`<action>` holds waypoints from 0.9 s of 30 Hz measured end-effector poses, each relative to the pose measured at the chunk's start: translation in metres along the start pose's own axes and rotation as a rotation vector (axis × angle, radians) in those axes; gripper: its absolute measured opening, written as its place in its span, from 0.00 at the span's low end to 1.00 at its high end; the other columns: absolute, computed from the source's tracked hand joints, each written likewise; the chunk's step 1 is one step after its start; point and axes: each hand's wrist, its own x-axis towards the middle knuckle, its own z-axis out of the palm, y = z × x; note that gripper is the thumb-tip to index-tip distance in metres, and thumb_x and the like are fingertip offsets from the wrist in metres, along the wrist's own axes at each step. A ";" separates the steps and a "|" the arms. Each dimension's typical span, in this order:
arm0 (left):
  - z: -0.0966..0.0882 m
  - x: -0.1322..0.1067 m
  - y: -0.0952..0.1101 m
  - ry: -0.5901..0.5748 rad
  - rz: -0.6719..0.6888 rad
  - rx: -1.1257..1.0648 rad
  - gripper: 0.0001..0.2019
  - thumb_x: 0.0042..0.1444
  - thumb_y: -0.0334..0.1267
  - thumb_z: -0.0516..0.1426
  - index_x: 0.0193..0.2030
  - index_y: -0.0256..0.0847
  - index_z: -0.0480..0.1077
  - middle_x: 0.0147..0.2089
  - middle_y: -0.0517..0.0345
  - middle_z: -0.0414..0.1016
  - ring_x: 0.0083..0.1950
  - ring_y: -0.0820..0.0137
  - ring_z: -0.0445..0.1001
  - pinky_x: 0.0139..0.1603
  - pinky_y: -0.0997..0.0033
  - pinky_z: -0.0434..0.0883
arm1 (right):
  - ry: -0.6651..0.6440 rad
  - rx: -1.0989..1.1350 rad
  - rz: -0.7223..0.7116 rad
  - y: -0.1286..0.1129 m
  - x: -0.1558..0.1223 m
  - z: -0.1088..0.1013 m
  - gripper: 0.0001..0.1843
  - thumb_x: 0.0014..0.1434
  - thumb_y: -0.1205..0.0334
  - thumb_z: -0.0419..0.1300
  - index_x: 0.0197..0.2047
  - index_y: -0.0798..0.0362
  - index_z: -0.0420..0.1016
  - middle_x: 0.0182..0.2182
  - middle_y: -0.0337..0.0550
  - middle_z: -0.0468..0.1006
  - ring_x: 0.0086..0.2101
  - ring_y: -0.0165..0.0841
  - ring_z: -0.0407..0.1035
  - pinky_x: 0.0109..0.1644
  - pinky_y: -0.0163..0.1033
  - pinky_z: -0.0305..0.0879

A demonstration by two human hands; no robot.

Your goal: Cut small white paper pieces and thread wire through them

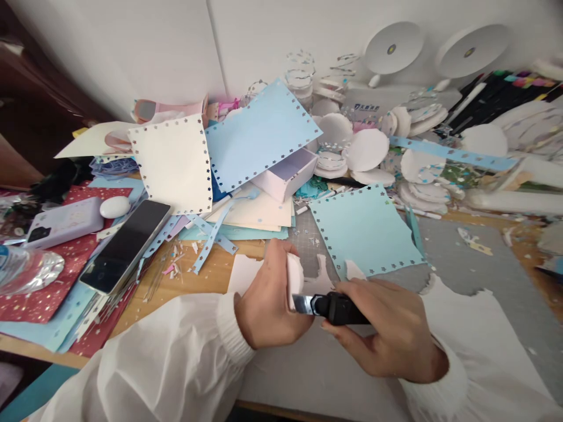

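Note:
My left hand [272,296] is closed around a small white foam disc [295,275], held on edge with its rim facing right. In my right hand [387,322] is a black utility knife [341,309], its metal blade [302,303] pointing left. The blade meets the lower edge of the disc; how deep it goes I cannot tell. Beneath both hands lies a white sheet with cut-out edges [475,322]. White offcuts [324,272] show just behind the disc.
A grey cutting mat [457,246] carries a pale teal star-punched sheet [367,231]. Blue [264,138] and cream star-punched sheets [171,167] lean behind. White discs [368,149] pile up by the wall. To the left are a black phone [127,246] and a plastic bottle [29,269].

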 end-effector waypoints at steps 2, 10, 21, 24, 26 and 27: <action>0.001 0.000 -0.005 -0.038 0.017 -0.043 0.28 0.38 0.30 0.56 0.46 0.42 0.48 0.31 0.63 0.56 0.30 0.72 0.60 0.27 0.71 0.59 | -0.018 0.007 -0.027 -0.001 0.001 -0.001 0.15 0.62 0.51 0.53 0.36 0.56 0.67 0.21 0.43 0.73 0.22 0.35 0.69 0.25 0.40 0.58; 0.003 -0.001 -0.008 -0.148 0.037 -0.153 0.25 0.37 0.28 0.56 0.41 0.45 0.49 0.30 0.64 0.57 0.28 0.72 0.62 0.23 0.74 0.56 | -0.029 -0.002 -0.075 -0.004 0.004 -0.002 0.15 0.62 0.52 0.52 0.33 0.55 0.68 0.20 0.42 0.71 0.21 0.33 0.66 0.25 0.39 0.57; 0.000 0.001 0.000 -0.161 0.017 -0.129 0.20 0.35 0.30 0.52 0.37 0.44 0.49 0.26 0.65 0.54 0.25 0.70 0.60 0.22 0.72 0.52 | -0.010 -0.001 -0.093 -0.003 0.002 -0.002 0.14 0.62 0.51 0.52 0.36 0.55 0.68 0.20 0.42 0.73 0.22 0.34 0.67 0.25 0.40 0.58; 0.000 0.001 0.001 -0.164 0.038 -0.125 0.20 0.36 0.28 0.52 0.38 0.44 0.49 0.25 0.67 0.52 0.24 0.72 0.59 0.22 0.73 0.51 | -0.015 -0.001 -0.078 -0.003 0.002 -0.002 0.15 0.62 0.51 0.52 0.35 0.55 0.68 0.20 0.43 0.73 0.22 0.34 0.68 0.26 0.40 0.59; 0.000 0.001 0.001 -0.170 0.045 -0.118 0.20 0.36 0.28 0.52 0.38 0.44 0.49 0.25 0.67 0.52 0.24 0.73 0.59 0.22 0.73 0.51 | -0.013 -0.004 -0.082 -0.003 0.002 -0.002 0.15 0.62 0.52 0.52 0.35 0.56 0.68 0.20 0.43 0.73 0.23 0.34 0.69 0.26 0.40 0.60; 0.000 0.001 0.002 -0.170 0.047 -0.114 0.20 0.36 0.28 0.52 0.37 0.44 0.49 0.25 0.67 0.52 0.24 0.73 0.59 0.22 0.73 0.51 | -0.007 -0.007 -0.085 -0.003 0.003 -0.002 0.15 0.62 0.51 0.52 0.35 0.56 0.68 0.20 0.43 0.73 0.23 0.34 0.69 0.26 0.40 0.60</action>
